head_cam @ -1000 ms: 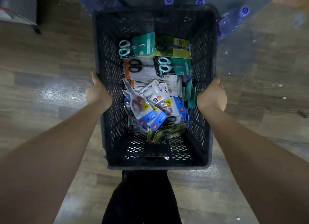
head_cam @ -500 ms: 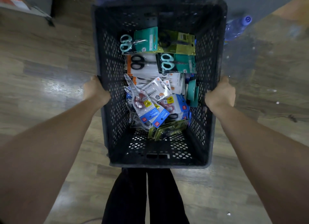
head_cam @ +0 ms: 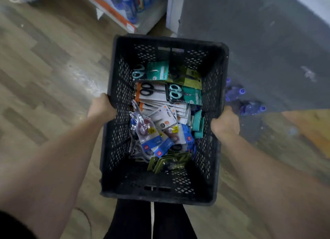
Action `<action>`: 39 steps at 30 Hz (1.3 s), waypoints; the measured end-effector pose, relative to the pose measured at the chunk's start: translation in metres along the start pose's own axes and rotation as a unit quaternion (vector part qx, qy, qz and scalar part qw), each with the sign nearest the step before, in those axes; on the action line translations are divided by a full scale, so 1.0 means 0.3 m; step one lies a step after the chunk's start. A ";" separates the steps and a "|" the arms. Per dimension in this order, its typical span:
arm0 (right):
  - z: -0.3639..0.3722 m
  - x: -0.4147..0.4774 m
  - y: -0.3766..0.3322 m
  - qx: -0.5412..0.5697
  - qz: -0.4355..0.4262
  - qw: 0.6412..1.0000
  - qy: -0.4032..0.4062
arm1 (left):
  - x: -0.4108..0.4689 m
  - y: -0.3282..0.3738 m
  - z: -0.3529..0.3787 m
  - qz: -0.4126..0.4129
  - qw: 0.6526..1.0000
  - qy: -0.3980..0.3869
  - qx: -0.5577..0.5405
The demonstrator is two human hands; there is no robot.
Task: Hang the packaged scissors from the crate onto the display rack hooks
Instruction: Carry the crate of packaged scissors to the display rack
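My left grip (head_cam: pixel 100 107) and right grip (head_cam: pixel 225 121) are each curled over a long rim of the crate (head_cam: pixel 114 149), one on each side, and hold it up in front of my legs (head_cam: pixel 135 221). The fingertips are hidden past the rims. The scissors (head_cam: pixel 160 113) lie inside, a loose heap of packs across the far end and middle. None is out yet.

The crate is my main worry. It hangs from two rims only, and most of the load sits toward the far end, so I judge a slipping grip would tip it forward. The packs look slick and lie aslant on one another. A tilt would likely slide them into a jumble or bend their hang tabs.

The floor (head_cam: pixel 44 69) is wood-patterned on my left and grey on my right. A shelf (head_cam: pixel 114 11) of blue bottles stands ahead to the left. More bottles (head_cam: pixel 252 109) lie on the floor just past my right grip, and the crate hides my feet, so I could stumble there. No rack is in view.
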State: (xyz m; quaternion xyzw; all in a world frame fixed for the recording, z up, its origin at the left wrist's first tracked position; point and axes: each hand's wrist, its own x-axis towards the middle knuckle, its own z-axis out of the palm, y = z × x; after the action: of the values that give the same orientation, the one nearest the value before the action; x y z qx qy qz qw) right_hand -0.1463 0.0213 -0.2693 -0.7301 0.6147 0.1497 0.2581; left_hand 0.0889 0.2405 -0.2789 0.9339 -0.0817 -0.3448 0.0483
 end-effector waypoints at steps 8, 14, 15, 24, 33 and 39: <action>0.030 -0.328 -0.514 -0.079 -0.196 0.977 -0.031 | -0.220 -0.572 -0.299 -0.131 0.985 0.055 -0.093; 0.216 -0.666 -0.912 -0.152 -0.328 0.931 -0.056 | -0.342 -1.081 -0.407 -0.234 0.953 0.079 -0.174; 0.259 -0.728 -0.974 -0.160 -0.343 0.924 -0.060 | -0.351 -1.169 -0.425 -0.247 0.950 0.079 -0.176; 0.710 -1.276 -1.495 -0.195 -0.396 0.891 -0.105 | -0.378 -1.933 -0.650 -0.319 0.926 0.067 -0.191; 1.137 -1.742 -2.046 -0.246 -0.470 0.834 -0.152 | -0.358 -2.573 -0.859 -0.388 0.883 0.075 -0.252; 1.458 -2.041 -2.496 -0.264 -0.526 0.784 -0.198 | -0.276 -2.989 -1.029 -0.454 0.827 0.077 -0.322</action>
State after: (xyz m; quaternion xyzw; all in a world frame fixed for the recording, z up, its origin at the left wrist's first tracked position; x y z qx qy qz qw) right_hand 0.5047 0.8521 -0.1561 -0.9340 0.0073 0.2890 0.2100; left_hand 0.3351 1.1468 -0.1239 0.8205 0.4713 -0.2612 0.1908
